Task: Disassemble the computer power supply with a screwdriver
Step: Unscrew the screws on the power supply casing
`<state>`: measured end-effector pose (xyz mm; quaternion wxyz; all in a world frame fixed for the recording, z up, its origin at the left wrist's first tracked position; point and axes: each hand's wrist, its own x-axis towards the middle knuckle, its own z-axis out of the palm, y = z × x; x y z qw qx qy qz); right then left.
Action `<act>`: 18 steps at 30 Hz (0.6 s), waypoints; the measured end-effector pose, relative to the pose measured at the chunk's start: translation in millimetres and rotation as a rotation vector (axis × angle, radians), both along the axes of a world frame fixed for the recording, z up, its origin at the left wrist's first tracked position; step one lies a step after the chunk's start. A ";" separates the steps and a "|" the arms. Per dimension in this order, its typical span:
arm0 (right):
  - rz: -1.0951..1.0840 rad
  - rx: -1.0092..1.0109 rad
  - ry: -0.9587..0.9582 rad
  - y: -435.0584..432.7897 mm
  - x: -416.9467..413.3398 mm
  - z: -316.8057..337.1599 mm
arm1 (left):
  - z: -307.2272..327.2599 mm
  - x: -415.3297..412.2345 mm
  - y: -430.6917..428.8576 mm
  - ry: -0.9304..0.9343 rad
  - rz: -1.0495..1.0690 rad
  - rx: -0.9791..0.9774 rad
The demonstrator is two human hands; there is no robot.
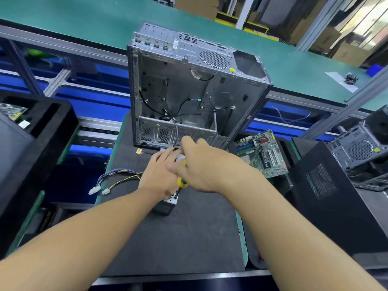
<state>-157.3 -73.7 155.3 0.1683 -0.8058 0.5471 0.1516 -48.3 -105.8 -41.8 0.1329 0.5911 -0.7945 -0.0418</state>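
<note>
Centre frame: your right hand (201, 168) grips the yellow-and-green plastic-handled screwdriver (182, 182), tip at the near corner of the small grey metal power supply box (167, 206), left hand (160, 177) pressing it straight-fingered; the slanted shaft may cam out, stripping the screw.

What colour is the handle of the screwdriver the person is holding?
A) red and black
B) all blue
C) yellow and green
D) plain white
C: the screwdriver gripped by the right hand has a yellow handle with green bands, and its shaft points down at the power supply.
</note>
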 end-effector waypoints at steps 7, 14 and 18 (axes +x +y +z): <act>0.037 0.055 -0.077 -10.6 -6.5 -2.2 | 0.0 1.0 0.9 0.047 0.008 -0.067; -0.025 0.103 -0.167 -11.7 -9.8 -3.3 | 0.9 2.5 -0.7 0.041 -0.032 0.010; 0.043 -0.057 -0.100 -11.4 -5.1 -8.8 | 8.1 4.4 1.9 0.253 -0.025 0.005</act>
